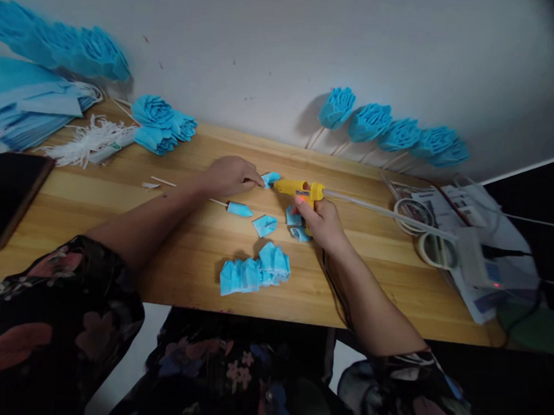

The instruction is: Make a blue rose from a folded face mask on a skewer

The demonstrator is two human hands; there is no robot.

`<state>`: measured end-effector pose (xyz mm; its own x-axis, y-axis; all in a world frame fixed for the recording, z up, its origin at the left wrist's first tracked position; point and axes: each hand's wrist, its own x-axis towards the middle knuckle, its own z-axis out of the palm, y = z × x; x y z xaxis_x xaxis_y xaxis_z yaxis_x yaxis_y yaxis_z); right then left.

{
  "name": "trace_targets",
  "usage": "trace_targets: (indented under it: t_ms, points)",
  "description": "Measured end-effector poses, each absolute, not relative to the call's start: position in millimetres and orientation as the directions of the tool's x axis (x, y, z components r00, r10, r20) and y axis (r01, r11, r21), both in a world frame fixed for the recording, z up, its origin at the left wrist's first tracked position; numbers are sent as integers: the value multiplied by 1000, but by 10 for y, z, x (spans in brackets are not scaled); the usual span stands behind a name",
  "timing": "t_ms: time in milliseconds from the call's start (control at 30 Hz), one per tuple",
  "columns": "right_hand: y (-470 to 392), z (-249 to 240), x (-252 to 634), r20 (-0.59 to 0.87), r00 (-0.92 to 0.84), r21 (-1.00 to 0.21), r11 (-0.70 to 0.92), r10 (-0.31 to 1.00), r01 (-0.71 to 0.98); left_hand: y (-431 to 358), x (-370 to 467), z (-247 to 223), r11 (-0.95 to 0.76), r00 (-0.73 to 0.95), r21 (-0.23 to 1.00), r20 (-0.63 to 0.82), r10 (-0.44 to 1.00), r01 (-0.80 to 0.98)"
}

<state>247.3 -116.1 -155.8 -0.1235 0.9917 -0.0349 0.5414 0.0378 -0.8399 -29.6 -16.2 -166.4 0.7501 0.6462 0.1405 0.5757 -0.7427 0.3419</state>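
Note:
My right hand (323, 221) is wrapped round the handle of a yellow hot glue gun (299, 189), and a long clear glue stick (371, 207) runs out of its back. The gun's nozzle points left at a small blue petal (272, 178). That petal's left end is pinched in the fingertips of my left hand (233, 176). Below my left hand a thin stick with a blue wrapped tip (240, 209) lies on the table. More loose folded petals (264, 225) lie close by, some partly hidden behind my right hand. Nearer me is a row of blue petals (254, 272).
Finished blue flowers on sticks (371, 122) lean along the wall at right; more flowers (160, 125) lie at left. Blue face masks (25, 104), white ear loops (88, 143) and a phone (9, 200) occupy the left side. Tape rolls (437, 250) and a power strip (478, 257) sit at right.

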Motion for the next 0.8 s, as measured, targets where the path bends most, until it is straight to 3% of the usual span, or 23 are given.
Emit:
trace_targets:
  t_ms: [800]
  points:
    - [-1137, -1519, 2527, -35, -70, -844, 8, 997, 536, -160, -289, -1667, -743, 750, 347, 145, 646, 573]
